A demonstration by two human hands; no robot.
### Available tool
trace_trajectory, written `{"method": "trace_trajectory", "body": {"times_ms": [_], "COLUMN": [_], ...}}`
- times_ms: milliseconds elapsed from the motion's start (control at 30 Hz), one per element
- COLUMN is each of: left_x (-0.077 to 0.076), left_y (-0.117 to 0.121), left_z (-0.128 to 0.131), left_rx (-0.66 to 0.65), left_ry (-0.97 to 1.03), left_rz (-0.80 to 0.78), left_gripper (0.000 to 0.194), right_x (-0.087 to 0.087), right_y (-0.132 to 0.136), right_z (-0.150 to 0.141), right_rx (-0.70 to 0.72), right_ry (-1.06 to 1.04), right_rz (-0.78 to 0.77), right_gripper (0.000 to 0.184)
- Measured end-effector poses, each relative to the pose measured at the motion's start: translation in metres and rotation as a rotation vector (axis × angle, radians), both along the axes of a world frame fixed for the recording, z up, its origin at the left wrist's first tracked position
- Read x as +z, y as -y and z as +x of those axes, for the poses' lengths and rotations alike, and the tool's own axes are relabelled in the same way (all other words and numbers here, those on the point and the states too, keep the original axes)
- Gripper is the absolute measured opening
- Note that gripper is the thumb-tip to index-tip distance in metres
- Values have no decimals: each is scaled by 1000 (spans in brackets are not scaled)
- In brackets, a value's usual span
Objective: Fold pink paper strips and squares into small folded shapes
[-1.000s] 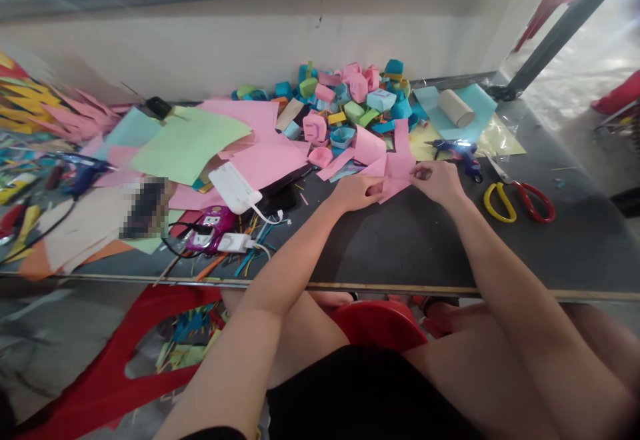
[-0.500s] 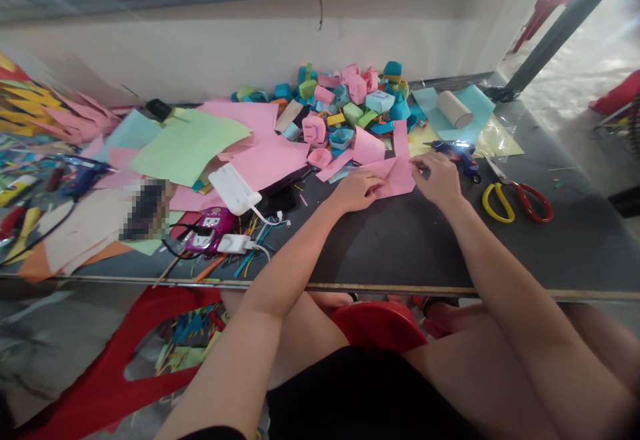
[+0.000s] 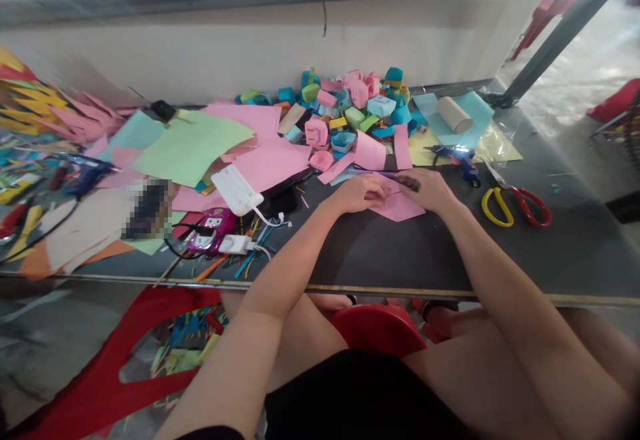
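Touching the paper (image 3: 401, 209) between them, left hand (image 3: 361, 193) and right hand (image 3: 429, 189) curl partly, equally near; cannot tell if gripping.

The pink paper (image 3: 400, 208) is creased, straight-edged and partly hidden. It lies left of the scissors (image 3: 508, 185), well apart, one corner pointing their way.

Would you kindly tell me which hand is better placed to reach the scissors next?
Probably the right hand: the scissors lie on its side, nearer to it. The left hand is farther off, beyond the right. Both hands are at the pink paper.
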State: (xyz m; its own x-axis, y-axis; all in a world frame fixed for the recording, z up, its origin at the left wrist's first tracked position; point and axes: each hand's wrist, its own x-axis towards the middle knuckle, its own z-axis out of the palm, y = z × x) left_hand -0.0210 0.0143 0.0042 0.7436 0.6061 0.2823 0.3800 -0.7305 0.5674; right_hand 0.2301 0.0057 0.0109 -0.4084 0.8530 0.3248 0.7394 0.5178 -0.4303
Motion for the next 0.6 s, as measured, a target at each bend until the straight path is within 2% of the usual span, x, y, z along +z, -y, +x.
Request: {"method": "trace_trajectory", "body": {"times_ms": [167, 333, 600], "left_x": [3, -4, -17], "left_y": [-10, -10, -15], "left_z": [-10, -9, -5], "left_rx": [94, 140, 179], "left_ry": [-95, -92, -8], "left_rz": [99, 78, 39], "left_gripper": [21, 31, 32], "right_x": [0, -3, -1], "right_y": [2, 1, 1], "right_z": [-3, -3, 1], "right_rx": [19, -4, 113], "right_ry": [-75, -144, -188], "right_rz": [-62, -148, -240], "right_gripper": [37, 34, 36]}}
